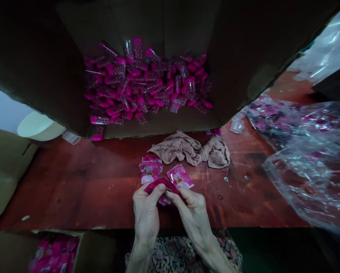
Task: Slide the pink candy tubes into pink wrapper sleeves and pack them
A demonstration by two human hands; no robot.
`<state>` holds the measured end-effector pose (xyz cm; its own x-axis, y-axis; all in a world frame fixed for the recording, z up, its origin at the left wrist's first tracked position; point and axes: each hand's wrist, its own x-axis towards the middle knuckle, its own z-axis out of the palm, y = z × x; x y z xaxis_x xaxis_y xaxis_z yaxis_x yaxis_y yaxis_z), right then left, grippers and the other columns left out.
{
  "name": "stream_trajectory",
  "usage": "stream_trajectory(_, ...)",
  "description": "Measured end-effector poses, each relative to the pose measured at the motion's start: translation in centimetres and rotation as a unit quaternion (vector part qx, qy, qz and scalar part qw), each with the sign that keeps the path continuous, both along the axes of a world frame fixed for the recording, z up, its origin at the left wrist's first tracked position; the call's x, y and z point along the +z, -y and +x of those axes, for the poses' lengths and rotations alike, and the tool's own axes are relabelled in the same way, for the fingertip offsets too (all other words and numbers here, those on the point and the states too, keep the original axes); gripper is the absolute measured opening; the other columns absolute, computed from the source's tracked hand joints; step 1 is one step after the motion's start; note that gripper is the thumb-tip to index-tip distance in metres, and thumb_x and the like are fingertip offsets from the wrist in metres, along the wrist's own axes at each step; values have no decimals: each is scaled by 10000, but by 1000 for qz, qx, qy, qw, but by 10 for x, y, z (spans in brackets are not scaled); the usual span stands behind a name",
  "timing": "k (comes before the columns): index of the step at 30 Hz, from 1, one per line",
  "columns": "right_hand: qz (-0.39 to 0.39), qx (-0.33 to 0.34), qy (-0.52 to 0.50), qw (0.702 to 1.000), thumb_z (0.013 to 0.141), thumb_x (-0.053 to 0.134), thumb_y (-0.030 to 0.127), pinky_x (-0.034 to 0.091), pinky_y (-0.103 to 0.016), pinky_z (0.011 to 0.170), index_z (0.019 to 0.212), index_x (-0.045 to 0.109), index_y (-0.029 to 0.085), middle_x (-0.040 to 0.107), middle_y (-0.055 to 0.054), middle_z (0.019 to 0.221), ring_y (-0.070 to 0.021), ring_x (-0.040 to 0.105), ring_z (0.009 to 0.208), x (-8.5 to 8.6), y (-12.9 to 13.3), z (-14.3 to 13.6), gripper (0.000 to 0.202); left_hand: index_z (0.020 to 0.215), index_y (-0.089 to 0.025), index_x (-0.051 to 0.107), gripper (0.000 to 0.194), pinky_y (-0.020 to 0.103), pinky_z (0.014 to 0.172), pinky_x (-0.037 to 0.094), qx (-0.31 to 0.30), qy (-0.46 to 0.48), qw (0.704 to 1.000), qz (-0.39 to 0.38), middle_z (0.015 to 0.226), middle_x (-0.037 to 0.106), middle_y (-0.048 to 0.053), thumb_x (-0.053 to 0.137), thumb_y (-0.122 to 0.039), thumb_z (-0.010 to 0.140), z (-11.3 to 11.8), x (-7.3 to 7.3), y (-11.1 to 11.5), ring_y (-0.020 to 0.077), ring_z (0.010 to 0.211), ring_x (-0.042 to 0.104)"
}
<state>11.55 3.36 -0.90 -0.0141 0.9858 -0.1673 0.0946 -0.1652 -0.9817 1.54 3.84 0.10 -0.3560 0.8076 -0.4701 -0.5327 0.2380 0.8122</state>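
Above the worktop, close to its near edge, a pink packet is spanning left hand and right hand; each grip is pinching it, thumb against fingers, presumably for steadiness. Other packets are lying just beyond, likely for easy reach. Cloth and carton are limiting forward room; a plastic bag is crowding the right, leaving more leftward.

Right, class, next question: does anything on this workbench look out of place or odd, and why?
Slightly, yes. A crumpled cloth lies bunched beyond the flat pink packets, looking untidy, and a clear plastic cup sits loose beside the large carton, apart from the pink-ended tubes inside.
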Motion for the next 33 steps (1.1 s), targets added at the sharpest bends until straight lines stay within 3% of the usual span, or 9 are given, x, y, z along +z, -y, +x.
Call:
stream_trajectory(6, -5, -37, -10, 999, 829, 557, 324, 427, -254, 624, 809, 698, 182, 627, -3, 691, -150, 531, 640, -6, -11, 7, 201, 732, -138, 730, 154, 221, 651, 470, -55, -28, 998, 15, 685, 710, 30, 751, -230, 610, -17, -2, -8, 113, 628, 598)
stream_trajectory(10, 24, -123, 17, 992, 788, 604, 326, 439, -274, 655, 804, 710, 182, 654, -14, 729, -167, 554, 682, -5, -21, 18, 179, 814, -154, 719, 200, 262, 650, 462, -61, -180, 982, 20, 710, 702, 22, 725, -225, 627, -24, -9, -19, 153, 637, 600)
stream_trajectory(14, -39, -151, -45, 987, 707, 690, 343, 456, -273, 607, 851, 701, 173, 690, -16, 723, -165, 575, 635, -5, -23, 17, 224, 977, -197, 665, 344, 351, 735, 449, -75, -464, 882, 39, 863, 652, 56, 707, -194, 635, -24, -17, -30, 229, 765, 588)
stream_trajectory(17, -58, -145, -72, 985, 677, 720, 336, 449, -244, 568, 751, 701, 166, 677, 3, 655, -133, 559, 572, -6, -22, 12, 187, 921, -192, 672, 228, 428, 807, 419, -99, -618, 776, 75, 993, 592, 113, 662, -211, 694, -25, -19, -32, 286, 901, 541)
stream_trajectory(19, -63, -141, -74, 985, 673, 724, 330, 441, -233, 551, 714, 705, 162, 668, 11, 623, -118, 544, 541, -6, -22, 11, 174, 816, -202, 691, 105, 456, 880, 377, -92, -654, 743, 110, 1077, 574, 122, 626, -219, 736, -27, -16, -30, 303, 1017, 483)
stream_trajectory(21, -66, -138, -76, 985, 670, 725, 324, 429, -227, 533, 691, 710, 157, 657, 14, 595, -112, 530, 521, -6, -22, 10, 169, 753, -214, 698, 94, 442, 892, 370, -73, -631, 761, 129, 1019, 608, 101, 606, -237, 761, -29, -11, -27, 285, 1016, 474)
stream_trajectory(25, -65, -117, -68, 989, 690, 708, 326, 411, -224, 512, 651, 707, 146, 623, 16, 548, -114, 509, 508, -4, -20, 7, 184, 835, -203, 712, 150, 343, 802, 428, -133, -374, 911, 112, 862, 662, 54, 686, -259, 699, -18, -1, -21, 222, 869, 559)
stream_trajectory(27, -57, -98, -58, 992, 716, 685, 333, 421, -229, 517, 683, 715, 150, 622, 13, 564, -125, 519, 524, -5, -19, 4, 188, 812, -185, 719, 153, 291, 734, 448, -152, -207, 962, 90, 801, 673, 35, 709, -251, 675, -9, 1, -20, 179, 769, 578)
stream_trajectory(33, -26, -45, -13, 999, 791, 609, 313, 477, -256, 637, 833, 730, 192, 679, -7, 700, -167, 597, 654, -7, -18, -3, 176, 679, -142, 718, 99, 200, 652, 441, -38, 54, 997, 37, 625, 671, 11, 753, -210, 616, 0, 1, -24, 91, 611, 551)
